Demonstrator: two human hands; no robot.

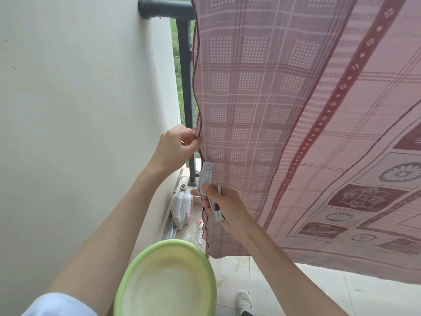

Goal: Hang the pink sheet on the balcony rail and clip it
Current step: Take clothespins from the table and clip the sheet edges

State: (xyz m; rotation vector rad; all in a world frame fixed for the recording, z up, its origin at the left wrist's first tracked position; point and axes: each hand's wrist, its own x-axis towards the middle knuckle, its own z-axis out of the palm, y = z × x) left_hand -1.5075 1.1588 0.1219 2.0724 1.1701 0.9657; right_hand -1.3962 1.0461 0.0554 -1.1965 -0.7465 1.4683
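Pink sheet (pixel 284 110) already hangs from the dark balcony rail (pixel 168 6), so with the left hand (pixel 175 147) pinching its side hem taut, the right hand (pixel 224 205), fingers curled round white clothes pegs (pixel 208 179), should clip up at the rail.

A green basin (pixel 166 279) sits low and near, below both hands — pale and bare inside, its rim a brighter green. A white plastic jug (pixel 181 205) stands on the floor by the wall, just left of the right hand and below the left one, its cap uppermost. The white wall (pixel 79 99) fills the space left of the left hand. A white shoe (pixel 245 301) shows on the pale floor tiles (pixel 341 293), well below the right hand.
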